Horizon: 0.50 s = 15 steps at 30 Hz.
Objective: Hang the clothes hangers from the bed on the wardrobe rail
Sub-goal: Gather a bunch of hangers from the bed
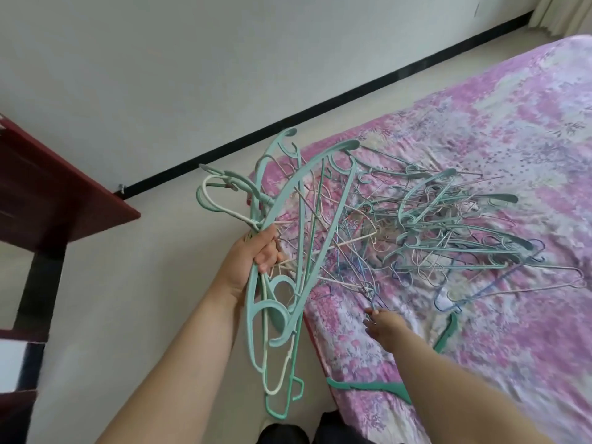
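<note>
On the bed [480,331], left hand [253,261] grips several hangers [278,315]; uncountable pile [448,232].

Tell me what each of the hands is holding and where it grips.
The left hand grips a bundle of teal and cream hangers around their middles. The right hand pinches thin wire hangers at the near edge of the pile.

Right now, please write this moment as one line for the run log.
left hand: holds bunch of hangers | right hand: pinches thin hangers at pile edge | bed: pile remains | rail: unseen
</note>
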Each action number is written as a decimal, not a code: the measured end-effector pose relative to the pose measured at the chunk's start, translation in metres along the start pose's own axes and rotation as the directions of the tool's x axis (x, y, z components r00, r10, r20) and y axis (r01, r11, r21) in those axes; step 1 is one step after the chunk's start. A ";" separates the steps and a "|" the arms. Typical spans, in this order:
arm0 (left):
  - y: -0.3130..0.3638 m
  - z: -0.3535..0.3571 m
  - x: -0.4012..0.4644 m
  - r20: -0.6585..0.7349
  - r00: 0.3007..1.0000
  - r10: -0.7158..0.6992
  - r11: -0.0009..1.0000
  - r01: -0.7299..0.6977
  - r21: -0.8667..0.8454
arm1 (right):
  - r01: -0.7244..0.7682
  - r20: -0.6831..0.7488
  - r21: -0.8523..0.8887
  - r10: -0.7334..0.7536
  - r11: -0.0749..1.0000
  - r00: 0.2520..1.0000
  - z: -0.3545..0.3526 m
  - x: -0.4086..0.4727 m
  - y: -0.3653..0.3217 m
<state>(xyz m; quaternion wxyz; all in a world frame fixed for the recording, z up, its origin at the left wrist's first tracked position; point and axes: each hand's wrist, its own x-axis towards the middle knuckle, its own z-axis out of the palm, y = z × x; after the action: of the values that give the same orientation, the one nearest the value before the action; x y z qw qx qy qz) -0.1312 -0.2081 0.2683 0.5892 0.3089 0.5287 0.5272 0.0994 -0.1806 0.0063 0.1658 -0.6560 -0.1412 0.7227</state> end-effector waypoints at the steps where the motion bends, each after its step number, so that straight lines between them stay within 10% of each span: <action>1: 0.000 -0.003 -0.002 -0.016 1.000 0.004 1.000 -0.004 -0.004 | -0.011 0.007 -0.002 0.011 1.000 1.000 0.005 0.005 0.003; 15: -0.005 -0.047 -0.016 -0.010 1.000 0.013 0.977 -0.015 -0.215 | 0.081 0.056 0.155 -0.091 0.985 0.994 0.020 0.003 0.035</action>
<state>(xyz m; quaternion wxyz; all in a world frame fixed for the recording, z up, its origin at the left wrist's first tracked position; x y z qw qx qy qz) -0.1729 -0.2339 0.2566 0.6130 0.2450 0.4691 0.5867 0.0776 -0.2107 -0.0097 0.2419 -0.6115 -0.1188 0.7440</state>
